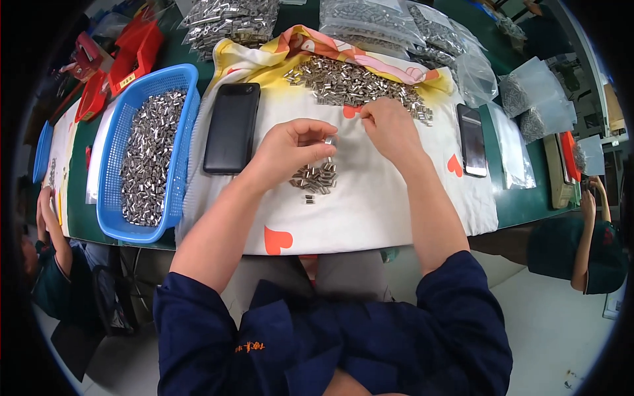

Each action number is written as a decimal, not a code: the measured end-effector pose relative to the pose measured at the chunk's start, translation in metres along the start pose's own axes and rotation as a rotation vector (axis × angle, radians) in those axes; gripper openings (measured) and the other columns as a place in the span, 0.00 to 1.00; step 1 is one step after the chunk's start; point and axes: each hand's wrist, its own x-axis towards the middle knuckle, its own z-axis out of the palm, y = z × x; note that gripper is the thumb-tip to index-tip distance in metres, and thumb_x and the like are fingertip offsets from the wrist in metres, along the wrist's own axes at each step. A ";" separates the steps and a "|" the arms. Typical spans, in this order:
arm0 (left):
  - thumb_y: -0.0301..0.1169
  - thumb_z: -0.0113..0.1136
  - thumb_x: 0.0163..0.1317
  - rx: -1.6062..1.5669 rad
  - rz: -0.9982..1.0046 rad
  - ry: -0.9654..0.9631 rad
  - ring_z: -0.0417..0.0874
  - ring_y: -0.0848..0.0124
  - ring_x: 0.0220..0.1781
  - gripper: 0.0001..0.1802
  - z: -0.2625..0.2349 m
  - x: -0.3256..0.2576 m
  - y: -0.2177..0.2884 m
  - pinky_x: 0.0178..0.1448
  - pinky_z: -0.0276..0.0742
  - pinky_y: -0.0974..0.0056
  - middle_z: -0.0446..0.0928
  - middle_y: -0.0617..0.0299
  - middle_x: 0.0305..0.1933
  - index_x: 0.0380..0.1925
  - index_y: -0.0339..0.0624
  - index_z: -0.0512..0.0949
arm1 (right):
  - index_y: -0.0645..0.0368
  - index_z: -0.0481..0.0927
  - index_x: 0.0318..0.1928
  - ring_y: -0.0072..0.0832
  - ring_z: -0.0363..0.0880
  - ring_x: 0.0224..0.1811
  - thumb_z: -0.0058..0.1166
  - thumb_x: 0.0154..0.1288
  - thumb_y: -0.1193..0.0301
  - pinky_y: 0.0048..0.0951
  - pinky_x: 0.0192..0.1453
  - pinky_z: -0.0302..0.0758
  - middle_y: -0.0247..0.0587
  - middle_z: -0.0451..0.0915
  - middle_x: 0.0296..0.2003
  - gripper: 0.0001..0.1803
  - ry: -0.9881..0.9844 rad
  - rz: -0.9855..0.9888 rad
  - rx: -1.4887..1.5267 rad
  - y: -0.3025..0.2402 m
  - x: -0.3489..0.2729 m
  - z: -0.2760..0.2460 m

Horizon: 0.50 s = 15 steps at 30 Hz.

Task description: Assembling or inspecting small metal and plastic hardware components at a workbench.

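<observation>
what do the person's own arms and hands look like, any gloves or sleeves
The left hand and right hand are bare, with no gloves or watch visible. The forearms are uncovered; dark navy sleeves end around the elbows. The matching top bears an orange marking.

My feed reads as a workshop: green bench (520,210), blue basket (187,119) full of small metal tubes (146,165), clear bags of metal parts (231,25), red bins (123,66), people (581,261) in dark green shirts (558,245) either side.
</observation>
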 end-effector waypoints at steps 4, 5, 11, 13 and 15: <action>0.22 0.57 0.51 -0.072 0.031 0.039 0.76 0.79 0.38 0.15 -0.004 0.004 -0.003 0.42 0.71 0.75 0.75 0.63 0.37 0.41 0.34 0.73 | 0.59 0.77 0.31 0.34 0.73 0.32 0.49 0.50 0.75 0.31 0.39 0.69 0.40 0.76 0.27 0.06 -0.037 0.158 0.303 -0.019 0.000 -0.012; 0.22 0.57 0.51 -0.073 0.028 0.047 0.76 0.79 0.38 0.15 -0.005 0.004 -0.003 0.42 0.71 0.75 0.75 0.63 0.37 0.41 0.34 0.73 | 0.59 0.77 0.31 0.34 0.73 0.32 0.49 0.50 0.75 0.31 0.39 0.69 0.40 0.76 0.27 0.06 -0.043 0.153 0.308 -0.025 0.000 -0.015; 0.22 0.58 0.51 -0.184 0.044 0.085 0.76 0.78 0.36 0.16 -0.005 0.010 -0.003 0.40 0.72 0.75 0.76 0.62 0.35 0.41 0.33 0.72 | 0.61 0.78 0.30 0.23 0.74 0.32 0.54 0.49 0.77 0.22 0.37 0.69 0.35 0.77 0.28 0.05 -0.130 0.087 0.781 -0.043 -0.004 -0.021; 0.22 0.59 0.50 -0.120 0.050 0.092 0.75 0.78 0.35 0.17 -0.001 0.015 -0.002 0.39 0.71 0.75 0.76 0.62 0.34 0.42 0.32 0.72 | 0.60 0.78 0.30 0.22 0.74 0.32 0.55 0.49 0.76 0.22 0.37 0.69 0.35 0.77 0.28 0.05 -0.116 0.065 0.779 -0.042 -0.006 -0.021; 0.22 0.60 0.48 0.052 0.079 0.176 0.75 0.78 0.35 0.17 -0.002 0.008 0.002 0.39 0.71 0.76 0.75 0.62 0.34 0.41 0.32 0.73 | 0.59 0.78 0.29 0.24 0.75 0.32 0.55 0.48 0.76 0.24 0.36 0.70 0.35 0.77 0.27 0.05 -0.100 0.001 0.751 -0.039 -0.005 -0.018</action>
